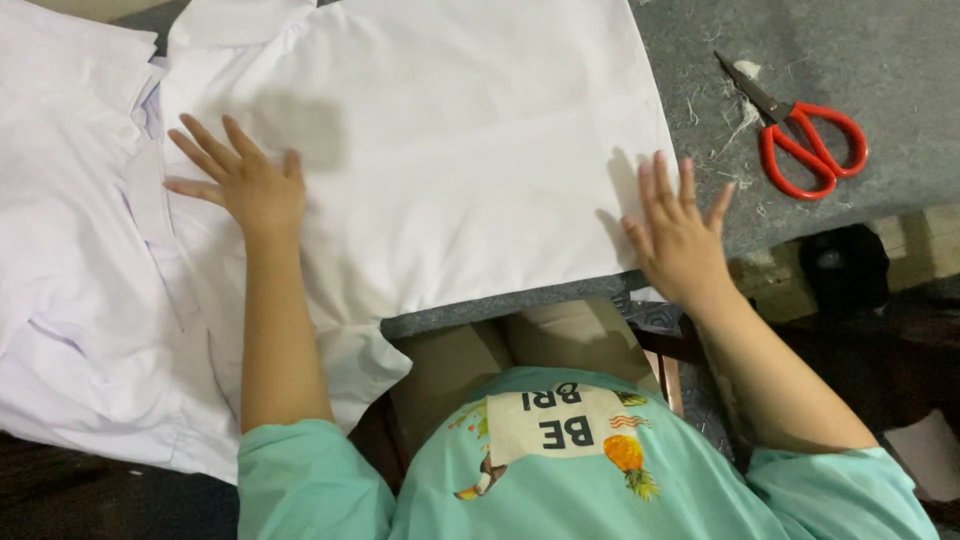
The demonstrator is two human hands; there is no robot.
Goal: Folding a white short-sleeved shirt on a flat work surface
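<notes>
The white cotton shirt (pixel 440 150) lies spread flat on the grey felt-covered table (pixel 880 60), its near hem along the table's front edge and its collar pointing away. The left hand (pixel 245 180) presses flat, fingers splayed, near the sleeve seam; the right hand (pixel 680 235) rests flat and spread at the shirt's right corner. Red-handled scissors (pixel 800 135) lie well apart on bare felt to the right. A pile of white garments (pixel 70 250) crowds the left.

White shirt (pixel 440 140): spread flat on grey table (pixel 800 40), collar at far edge, smooth, lower edge overhanging table's near side.

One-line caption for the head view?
Both hands, left and right, press flat on a white shirt; red scissors nearby.
</notes>
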